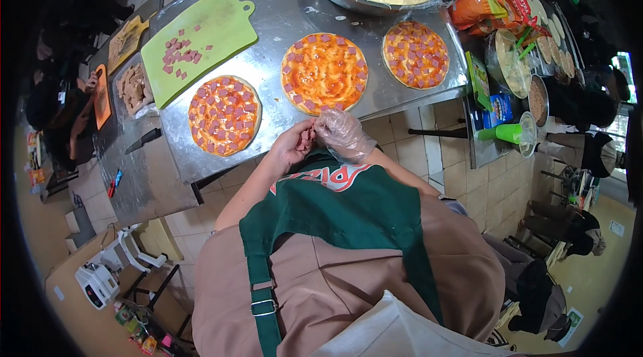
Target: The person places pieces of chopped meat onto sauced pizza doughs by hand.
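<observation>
My left hand [292, 146], bare, is cupped around some pinkish ham cubes just in front of the table edge. My right hand [344, 137] wears a clear plastic glove; its fingers are pinched together beside the left fingertips, and what they hold is hidden. Just beyond both hands lies the middle pizza [325, 76], with red sauce and ham cubes mainly around its rim. The left pizza [224, 116] and the right pizza [415, 55] have cubes spread all over. More ham cubes [181, 55] lie on a green cutting board [228, 22] at the left.
A large metal bowl [348, 1] of pale creamy mixture stands at the back, a green-handled utensil in it. A knife [143, 140] lies on the left table. Orange packets [479, 5], flat dough rounds and a green cup [509, 132] are at right. Other people work on both sides.
</observation>
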`<state>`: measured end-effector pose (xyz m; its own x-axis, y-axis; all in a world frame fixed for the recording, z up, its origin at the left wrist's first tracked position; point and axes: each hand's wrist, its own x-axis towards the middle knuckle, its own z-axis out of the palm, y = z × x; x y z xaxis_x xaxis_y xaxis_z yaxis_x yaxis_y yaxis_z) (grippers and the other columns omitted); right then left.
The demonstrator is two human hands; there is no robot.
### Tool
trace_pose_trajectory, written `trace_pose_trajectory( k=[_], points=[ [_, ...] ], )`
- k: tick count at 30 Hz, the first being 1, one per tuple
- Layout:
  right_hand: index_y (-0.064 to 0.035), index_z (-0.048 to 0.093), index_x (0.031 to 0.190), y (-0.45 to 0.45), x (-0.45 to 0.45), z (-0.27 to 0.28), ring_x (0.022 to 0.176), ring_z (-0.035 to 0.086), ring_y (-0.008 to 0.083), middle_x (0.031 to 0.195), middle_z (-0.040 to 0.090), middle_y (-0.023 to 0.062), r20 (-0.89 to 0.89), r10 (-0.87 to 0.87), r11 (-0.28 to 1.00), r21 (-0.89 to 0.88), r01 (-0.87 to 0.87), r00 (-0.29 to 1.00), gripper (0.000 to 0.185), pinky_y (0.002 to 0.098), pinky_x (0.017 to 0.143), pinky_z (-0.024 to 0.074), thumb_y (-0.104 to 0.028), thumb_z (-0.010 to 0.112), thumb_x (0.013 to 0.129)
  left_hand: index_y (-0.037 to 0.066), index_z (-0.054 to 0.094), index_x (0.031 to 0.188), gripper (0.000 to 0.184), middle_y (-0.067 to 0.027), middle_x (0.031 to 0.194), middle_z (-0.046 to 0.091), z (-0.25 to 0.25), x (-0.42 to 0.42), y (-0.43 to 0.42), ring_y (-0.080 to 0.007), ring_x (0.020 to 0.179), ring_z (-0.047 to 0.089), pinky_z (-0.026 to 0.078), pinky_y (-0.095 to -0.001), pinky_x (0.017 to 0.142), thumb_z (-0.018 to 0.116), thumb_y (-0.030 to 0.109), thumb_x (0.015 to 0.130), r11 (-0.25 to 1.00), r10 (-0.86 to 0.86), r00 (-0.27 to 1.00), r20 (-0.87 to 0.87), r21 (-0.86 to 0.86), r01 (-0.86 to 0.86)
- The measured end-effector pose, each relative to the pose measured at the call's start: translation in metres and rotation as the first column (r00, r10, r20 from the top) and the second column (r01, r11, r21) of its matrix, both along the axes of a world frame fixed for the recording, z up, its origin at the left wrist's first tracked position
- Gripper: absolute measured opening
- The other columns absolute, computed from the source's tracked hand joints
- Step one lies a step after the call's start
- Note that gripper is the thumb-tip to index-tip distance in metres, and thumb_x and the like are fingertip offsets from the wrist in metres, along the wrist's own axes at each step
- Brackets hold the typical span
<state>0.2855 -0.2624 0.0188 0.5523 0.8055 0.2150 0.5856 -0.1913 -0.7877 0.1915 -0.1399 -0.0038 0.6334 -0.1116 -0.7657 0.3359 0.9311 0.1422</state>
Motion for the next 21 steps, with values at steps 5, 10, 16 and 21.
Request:
trace_pose_trajectory(
  k=[5, 10, 16, 21],
  points=[
    [-0.0064, 0.06, 0.078, -0.012, 0.01, 0.008, 0.066, 0.058, 0.0224, 0.07, 0.059, 0.0098, -0.462, -0.214, 0.974, -0.169, 0.152, 0.861, 0.018, 0.0321, 0.062, 0.0447, -0.024, 0.056, 0.074, 0.006, 0.054, 0.078, 0.011, 0.0, 0.063, 0.056, -0.012, 0.0, -0.001, -0.0044, 0.048, 0.05, 0.036, -0.0129, 0.033, 0.055, 0.017, 0.08, 0.998, 0.05, 0.999, -0.005, -0.049, -0.051],
    [-0.0084, 0.061, 0.083, -0.022, 0.046, 0.003, 0.078, 0.06, 0.0233, 0.078, 0.061, 0.0107, -0.219, -0.538, 0.784, -0.485, 0.388, 0.814, 0.022, 0.0323, 0.068, 0.045, -0.028, 0.056, 0.073, 0.004, 0.054, 0.079, 0.012, 0.0, 0.067, 0.057, -0.014, 0.001, 0.004, -0.0055, 0.052, 0.052, 0.038, -0.0128, 0.034, 0.055, 0.017, 0.081, 0.989, 0.135, 0.991, 0.006, -0.063, -0.135],
    [-0.0038, 0.061, 0.081, -0.021, 0.059, -0.012, 0.066, 0.057, 0.0228, 0.075, 0.059, 0.0126, 0.272, -0.335, 0.817, -0.393, 0.422, 0.902, 0.021, 0.0305, 0.065, 0.045, -0.022, 0.059, 0.07, 0.005, 0.053, 0.08, 0.011, -0.0005, 0.067, 0.056, -0.005, 0.01, 0.003, -0.0055, 0.052, 0.052, 0.037, -0.0114, 0.033, 0.056, 0.016, 0.08, 0.986, 0.166, 0.986, 0.017, -0.037, -0.165],
    [-0.0074, 0.06, 0.088, -0.007, 0.049, 0.01, 0.078, 0.058, 0.029, 0.086, 0.059, 0.016, 0.017, -0.32, 0.899, -0.309, 0.309, 0.947, 0.023, 0.0352, 0.07, 0.0451, -0.023, 0.056, 0.072, 0.007, 0.054, 0.08, 0.012, -0.0009, 0.065, 0.056, 0.014, 0.019, -0.001, -0.0047, 0.051, 0.05, 0.036, -0.0105, 0.033, 0.058, 0.018, 0.079, 0.976, 0.198, 0.98, 0.004, 0.091, -0.198]
  ],
)
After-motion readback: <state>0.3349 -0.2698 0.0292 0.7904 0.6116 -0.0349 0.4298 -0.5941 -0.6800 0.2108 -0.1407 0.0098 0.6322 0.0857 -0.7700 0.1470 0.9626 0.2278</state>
